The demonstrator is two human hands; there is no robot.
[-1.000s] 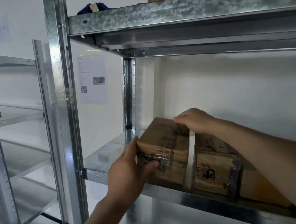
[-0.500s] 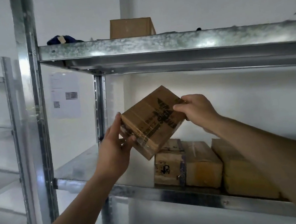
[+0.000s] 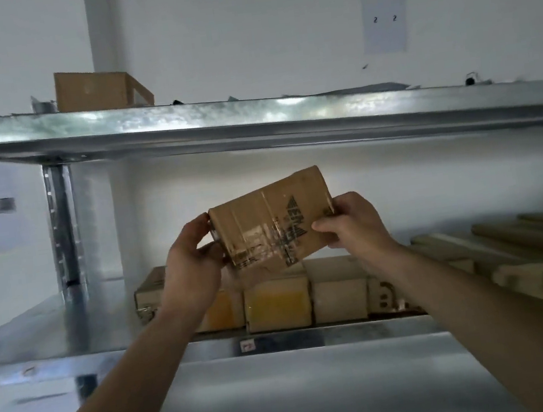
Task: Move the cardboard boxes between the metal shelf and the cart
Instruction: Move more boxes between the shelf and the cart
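We see the small brown cardboard box [image 3: 272,219] with its long axis going across, from the left hand [image 3: 190,271] to the right hand [image 3: 352,226]. It is tilted, so the end at the right fingers [image 3: 342,201] is higher than the end at the left fingers [image 3: 211,248]. Its broad face points to us.

Both hands grasp it in the air. The left fingers are curled round the left short end, and the right thumb presses on the front face.

Half a second ago the box was tilted much more, with one corner down. One second ago it stood on the grey metal shelf [image 3: 251,115].

The box is wrapped in shiny clear tape, with black print near the right fingers and edges a little crushed. Below the fingers we see a row of brown and yellowish cardboard boxes [image 3: 276,303] on the shelf board.
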